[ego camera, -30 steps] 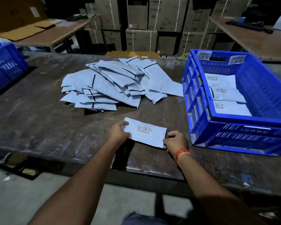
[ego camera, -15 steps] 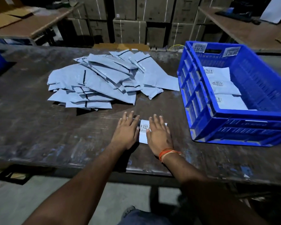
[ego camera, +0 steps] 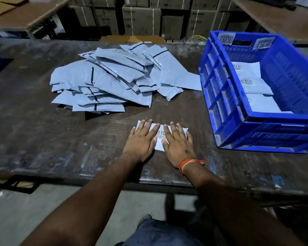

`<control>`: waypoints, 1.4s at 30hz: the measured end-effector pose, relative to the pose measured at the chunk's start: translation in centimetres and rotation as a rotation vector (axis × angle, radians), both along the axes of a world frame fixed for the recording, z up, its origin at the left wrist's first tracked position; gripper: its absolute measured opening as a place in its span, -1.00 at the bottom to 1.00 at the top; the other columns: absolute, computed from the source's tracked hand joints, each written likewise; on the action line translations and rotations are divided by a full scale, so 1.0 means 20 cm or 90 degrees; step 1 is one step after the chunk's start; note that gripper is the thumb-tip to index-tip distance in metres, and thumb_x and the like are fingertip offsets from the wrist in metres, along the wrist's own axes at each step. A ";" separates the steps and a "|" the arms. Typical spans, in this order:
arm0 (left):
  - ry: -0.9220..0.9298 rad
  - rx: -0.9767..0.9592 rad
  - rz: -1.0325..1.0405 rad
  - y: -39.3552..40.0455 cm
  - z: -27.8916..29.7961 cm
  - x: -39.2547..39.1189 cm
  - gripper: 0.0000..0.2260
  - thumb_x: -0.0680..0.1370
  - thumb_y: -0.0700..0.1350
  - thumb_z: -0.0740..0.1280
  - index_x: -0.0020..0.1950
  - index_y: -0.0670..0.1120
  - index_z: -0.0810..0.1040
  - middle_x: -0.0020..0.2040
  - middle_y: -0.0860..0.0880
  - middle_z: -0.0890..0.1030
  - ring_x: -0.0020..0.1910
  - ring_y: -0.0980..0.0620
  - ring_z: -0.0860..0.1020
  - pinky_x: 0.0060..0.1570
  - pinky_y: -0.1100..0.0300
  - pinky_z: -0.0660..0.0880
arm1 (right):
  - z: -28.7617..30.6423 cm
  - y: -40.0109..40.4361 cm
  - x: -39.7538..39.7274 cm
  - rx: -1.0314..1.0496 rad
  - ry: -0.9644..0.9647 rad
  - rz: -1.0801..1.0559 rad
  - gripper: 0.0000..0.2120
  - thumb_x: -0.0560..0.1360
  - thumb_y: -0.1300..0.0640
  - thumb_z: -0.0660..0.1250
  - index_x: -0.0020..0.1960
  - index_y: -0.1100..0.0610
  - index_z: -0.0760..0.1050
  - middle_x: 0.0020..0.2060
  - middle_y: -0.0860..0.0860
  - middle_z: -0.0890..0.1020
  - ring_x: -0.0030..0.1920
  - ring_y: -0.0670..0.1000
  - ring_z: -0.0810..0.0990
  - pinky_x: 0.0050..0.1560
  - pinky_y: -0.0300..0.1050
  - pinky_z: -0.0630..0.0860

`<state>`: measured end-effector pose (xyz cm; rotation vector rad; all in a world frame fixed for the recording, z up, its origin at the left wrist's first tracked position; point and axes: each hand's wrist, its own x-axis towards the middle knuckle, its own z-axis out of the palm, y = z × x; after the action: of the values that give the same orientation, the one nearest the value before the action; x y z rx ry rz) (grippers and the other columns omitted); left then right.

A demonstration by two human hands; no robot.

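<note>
— Beside the hands, at 2 o'clock, what does the blue crate (ego camera: 256, 121) hold?

— Three pale packets (ego camera: 252, 84), lying flat in a row along its left side, printed labels up.

— And the labelled mailer (ego camera: 160, 134)?

— Flat on the surface (ego camera: 43, 139), directly beneath both hands. The left hand (ego camera: 140, 141) and right hand (ego camera: 178, 144) are spread, palms down, fingers straight, pressing on it. Its barcode shows in the gap between them, and its far corners peek out past the fingertips.

— Room around it?

— Bare surface stretches wide toward 9 o'clock. A dark strip at 12 o'clock parts the mailer from the heap of grey mailers (ego camera: 114, 80) at 11 o'clock. The crate stands near at 3 o'clock, apart from the right hand. At 6 o'clock the surface's front edge runs close behind the wrists.
</note>
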<state>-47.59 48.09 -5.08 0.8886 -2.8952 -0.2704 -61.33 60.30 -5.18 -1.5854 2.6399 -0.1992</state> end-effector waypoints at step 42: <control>0.394 0.606 0.357 -0.09 0.12 0.03 -0.78 0.55 -0.42 0.33 -0.03 -0.12 0.64 -0.09 -0.09 0.64 -0.23 0.08 0.55 -0.17 0.33 0.46 | 0.17 0.09 -0.14 -0.477 -0.717 -0.238 -0.69 0.46 0.42 0.36 -0.04 0.03 0.66 -0.07 0.08 0.68 -0.14 0.02 0.58 -0.01 -0.05 0.53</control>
<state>-47.01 46.31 -2.72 1.3387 -1.7694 -1.5736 -64.13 62.05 -1.82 -0.5950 1.8937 -1.6511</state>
